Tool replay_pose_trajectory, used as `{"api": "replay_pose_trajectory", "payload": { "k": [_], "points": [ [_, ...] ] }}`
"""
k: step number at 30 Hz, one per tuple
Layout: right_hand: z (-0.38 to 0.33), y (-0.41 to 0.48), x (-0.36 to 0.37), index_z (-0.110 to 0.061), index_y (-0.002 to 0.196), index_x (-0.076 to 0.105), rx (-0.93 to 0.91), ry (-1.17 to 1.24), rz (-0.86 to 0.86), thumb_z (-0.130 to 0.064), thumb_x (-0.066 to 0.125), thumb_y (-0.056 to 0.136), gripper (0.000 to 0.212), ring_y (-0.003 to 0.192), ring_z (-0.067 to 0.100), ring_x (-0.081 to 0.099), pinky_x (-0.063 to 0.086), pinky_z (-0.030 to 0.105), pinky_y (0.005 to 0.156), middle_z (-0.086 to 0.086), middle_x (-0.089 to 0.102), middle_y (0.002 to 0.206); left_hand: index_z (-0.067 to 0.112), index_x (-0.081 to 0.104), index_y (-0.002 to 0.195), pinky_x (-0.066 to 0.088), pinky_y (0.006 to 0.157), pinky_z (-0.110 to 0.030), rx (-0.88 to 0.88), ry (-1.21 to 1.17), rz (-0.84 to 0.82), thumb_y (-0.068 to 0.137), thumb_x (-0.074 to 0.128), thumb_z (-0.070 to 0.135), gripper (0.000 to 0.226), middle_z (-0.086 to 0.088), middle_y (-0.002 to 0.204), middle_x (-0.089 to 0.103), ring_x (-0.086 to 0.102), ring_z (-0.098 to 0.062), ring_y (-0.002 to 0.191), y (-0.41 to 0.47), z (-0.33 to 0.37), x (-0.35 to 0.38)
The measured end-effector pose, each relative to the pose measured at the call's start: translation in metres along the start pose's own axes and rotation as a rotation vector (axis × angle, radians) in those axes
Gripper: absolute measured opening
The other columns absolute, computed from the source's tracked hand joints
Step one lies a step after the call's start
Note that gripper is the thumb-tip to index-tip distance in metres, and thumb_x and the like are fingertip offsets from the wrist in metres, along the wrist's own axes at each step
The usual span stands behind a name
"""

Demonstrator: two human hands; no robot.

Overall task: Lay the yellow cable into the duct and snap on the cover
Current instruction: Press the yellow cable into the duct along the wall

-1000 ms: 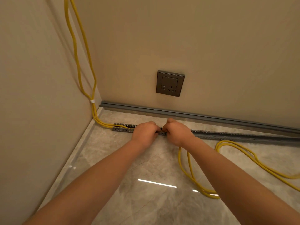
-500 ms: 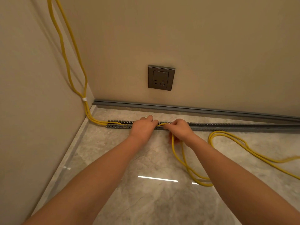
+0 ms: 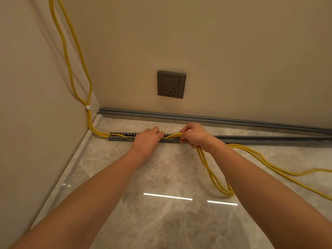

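A grey slotted duct lies on the marble floor, parallel to the back wall. The yellow cable comes down the left wall, enters the duct's left end, and loops loose on the floor at the right. My left hand rests on the duct with its fingers curled down onto the cable inside. My right hand pinches the cable strands just above the duct, a little to the right of the left hand. A long grey strip, possibly the cover, lies along the foot of the back wall.
A grey wall socket sits on the back wall above the duct. The left wall meets the floor close to the duct's left end. A white tie binds the cable strands on the left wall.
My right hand has moved to the right along the duct and lifted the cable strands. My left hand stays pressed on the duct. The camera has shifted slightly.
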State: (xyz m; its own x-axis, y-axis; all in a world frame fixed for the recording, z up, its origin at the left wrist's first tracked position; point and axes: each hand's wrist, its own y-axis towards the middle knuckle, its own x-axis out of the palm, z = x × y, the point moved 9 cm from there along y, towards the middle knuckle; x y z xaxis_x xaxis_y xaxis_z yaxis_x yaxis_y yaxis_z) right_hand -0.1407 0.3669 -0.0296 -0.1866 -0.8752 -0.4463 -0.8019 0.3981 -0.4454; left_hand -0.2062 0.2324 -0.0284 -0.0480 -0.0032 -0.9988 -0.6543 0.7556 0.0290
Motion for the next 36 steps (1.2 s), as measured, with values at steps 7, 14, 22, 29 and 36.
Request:
{"api": "replay_pose_trajectory", "payload": {
  "k": [7,14,22,29,36],
  "points": [
    [-0.047,0.008,-0.001,-0.022,0.106,0.066,-0.467,-0.996,0.129,-0.005,0.058,0.085,0.028,0.092,0.027,0.063,0.051,0.034,0.068,0.004,0.069,0.102,0.026,0.056,0.125,0.047,0.065,-0.036,0.013,0.008,0.007,0.088,0.06,0.008,0.041,-0.002,0.112,0.054,0.059,-0.024,0.097,0.001,-0.002,0.003],
    [-0.032,0.002,0.016,-0.011,0.099,0.062,-0.697,-1.321,0.056,-0.004,0.058,0.085,0.016,0.078,0.036,0.061,0.042,0.038,0.057,0.011,0.056,0.107,0.021,0.066,0.113,0.046,0.068,-0.033,-0.062,0.042,0.013,0.09,0.051,0.023,0.028,-0.002,0.108,0.058,0.058,-0.025,0.104,0.007,0.007,-0.007],
    [-0.008,0.015,0.01,-0.009,0.105,0.063,-0.579,-1.045,0.004,-0.017,0.043,0.094,0.024,0.084,0.036,0.059,0.045,0.041,0.064,0.011,0.047,0.111,0.026,0.067,0.113,0.053,0.078,-0.036,-0.11,-0.178,0.019,0.089,0.056,0.032,0.027,-0.001,0.11,0.067,0.062,-0.025,0.105,0.02,0.047,-0.002],
    [-0.004,0.023,-0.014,-0.016,0.117,0.064,-0.473,-0.717,0.057,-0.004,0.049,0.086,0.036,0.101,0.028,0.061,0.052,0.037,0.079,0.007,0.063,0.111,0.027,0.064,0.118,0.049,0.077,-0.035,-0.112,-0.08,-0.027,0.093,0.055,0.026,0.026,-0.003,0.113,0.066,0.063,-0.027,0.102,0.034,0.051,-0.001],
    [0.011,0.02,-0.032,-0.018,0.103,0.062,-0.279,-0.465,0.146,-0.009,0.061,0.076,0.028,0.08,0.024,0.062,0.049,0.032,0.066,0.001,0.062,0.085,0.025,0.065,0.119,0.05,0.075,-0.036,-0.112,-0.054,0.007,0.094,0.051,0.022,0.029,-0.005,0.111,0.066,0.064,-0.029,0.098,0.029,0.055,0.001]
  ]
}}
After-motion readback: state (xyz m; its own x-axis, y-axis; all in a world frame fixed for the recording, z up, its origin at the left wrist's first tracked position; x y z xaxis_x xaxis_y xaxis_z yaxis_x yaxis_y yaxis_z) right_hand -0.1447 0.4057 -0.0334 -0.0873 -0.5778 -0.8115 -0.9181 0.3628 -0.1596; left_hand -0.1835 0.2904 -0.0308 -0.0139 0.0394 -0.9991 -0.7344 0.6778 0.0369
